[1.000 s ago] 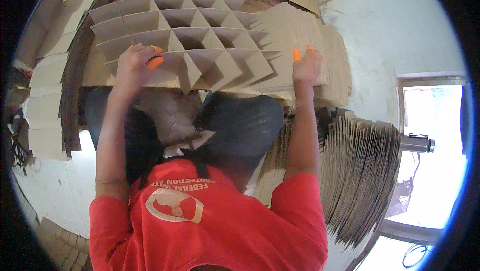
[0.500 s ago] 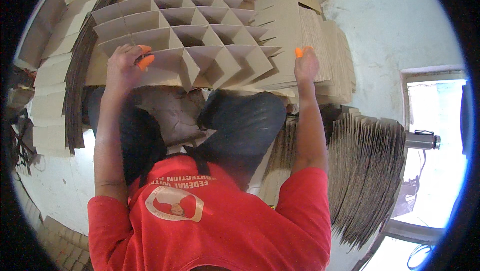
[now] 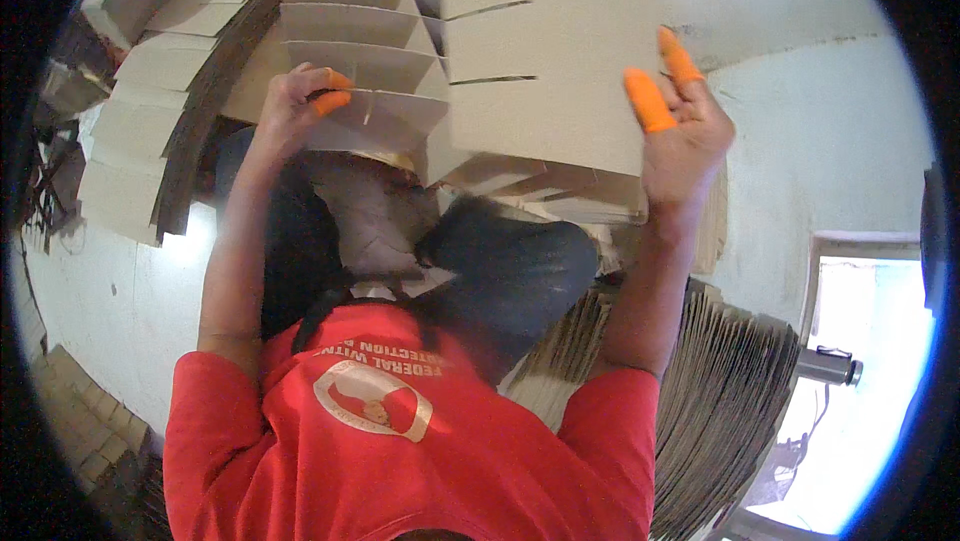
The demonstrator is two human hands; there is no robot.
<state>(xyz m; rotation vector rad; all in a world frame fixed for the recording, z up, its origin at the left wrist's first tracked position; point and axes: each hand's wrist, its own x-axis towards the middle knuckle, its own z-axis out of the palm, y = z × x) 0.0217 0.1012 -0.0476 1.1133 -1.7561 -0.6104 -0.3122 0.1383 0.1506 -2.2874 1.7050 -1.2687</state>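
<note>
A cardboard divider grid (image 3: pixel 370 59) of interlocked strips lies in front of me, its right part hidden. My left hand (image 3: pixel 300 106), with orange finger covers, pinches the near left edge of the grid. On the right, a large slotted cardboard sheet (image 3: pixel 560 61) is raised above the grid, its slots running in from its left side. My right hand (image 3: pixel 685 131) is at the sheet's right edge, an orange-covered thumb overlapping it and another covered finger pointing up beside it. The sheet seems held there, though the full grip does not show.
A long stack of cardboard sheets (image 3: pixel 150 131) leans on the left. More upright cardboard pieces (image 3: pixel 730 381) are packed beside my right leg. A pale wall (image 3: pixel 790 141) and a bright opening (image 3: pixel 870 341) with a metal cylinder (image 3: pixel 830 365) are to the right.
The slotted sheet has come up off the right stack and now covers part of the grid. My right hand has risen with it. My left hand stays at the grid, and the view has shifted.
</note>
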